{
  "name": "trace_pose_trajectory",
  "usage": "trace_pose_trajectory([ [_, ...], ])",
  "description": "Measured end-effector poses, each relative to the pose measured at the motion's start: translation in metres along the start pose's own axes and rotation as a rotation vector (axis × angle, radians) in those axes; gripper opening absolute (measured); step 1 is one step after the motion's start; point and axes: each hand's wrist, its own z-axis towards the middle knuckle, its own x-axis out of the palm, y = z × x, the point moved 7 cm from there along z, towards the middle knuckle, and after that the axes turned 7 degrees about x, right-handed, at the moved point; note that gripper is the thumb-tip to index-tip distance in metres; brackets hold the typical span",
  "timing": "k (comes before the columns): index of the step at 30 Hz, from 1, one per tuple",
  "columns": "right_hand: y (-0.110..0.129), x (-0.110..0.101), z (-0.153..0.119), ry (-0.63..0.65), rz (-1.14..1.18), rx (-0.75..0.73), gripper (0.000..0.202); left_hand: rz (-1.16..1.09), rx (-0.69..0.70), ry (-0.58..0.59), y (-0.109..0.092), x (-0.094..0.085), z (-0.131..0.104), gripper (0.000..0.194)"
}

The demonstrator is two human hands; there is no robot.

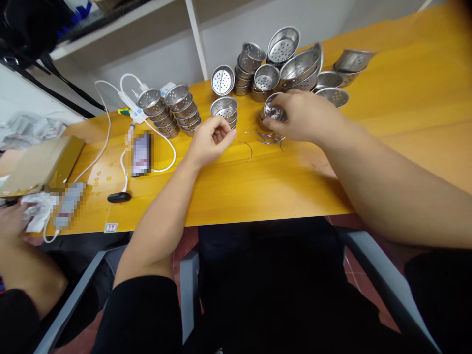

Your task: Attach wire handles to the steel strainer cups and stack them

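Note:
My right hand (295, 115) reaches into a small perforated metal cup (273, 109), thumb and fingers inside its rim; whether it grips anything in there is hidden. Beside a short stack of perforated cups (224, 109), my left hand (211, 141) is curled with its fingers bent in, and what it holds, if anything, is too small to make out. Several thin curved wires (271, 138) lie on the table just below the right hand's cup. One more curved wire (250, 150) rests between the two hands.
Stacks of cups (182, 110) stand left of my left hand; more metal cups (300, 66) crowd the back right. A phone (142, 153), white cables and a cardboard box (42, 164) occupy the left. Another person's arm (25, 265) is at far left.

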Motion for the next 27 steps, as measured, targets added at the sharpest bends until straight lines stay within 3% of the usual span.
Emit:
trace_pose_trajectory([
  [3, -0.011, 0.011, 0.004, 0.007, 0.000, 0.017, 0.045, -0.083, 0.028, 0.148, -0.018, 0.014, -0.002, 0.013],
  [6, -0.015, 0.013, 0.006, -0.028, 0.067, -0.010, 0.042, -0.059, 0.036, 0.215, -0.017, 0.019, -0.003, 0.017],
  [12, -0.003, 0.008, 0.003, 0.040, 0.032, 0.049, 0.040, 0.017, -0.074, 0.198, 0.003, 0.012, -0.004, 0.026],
  [20, 0.015, 0.004, -0.003, 0.052, -0.018, 0.099, 0.027, 0.154, -0.217, 0.262, 0.007, 0.011, -0.004, 0.041],
  [27, 0.022, -0.003, -0.005, -0.004, 0.051, 0.088, 0.055, 0.134, -0.168, 0.294, -0.004, 0.011, -0.004, 0.037],
])
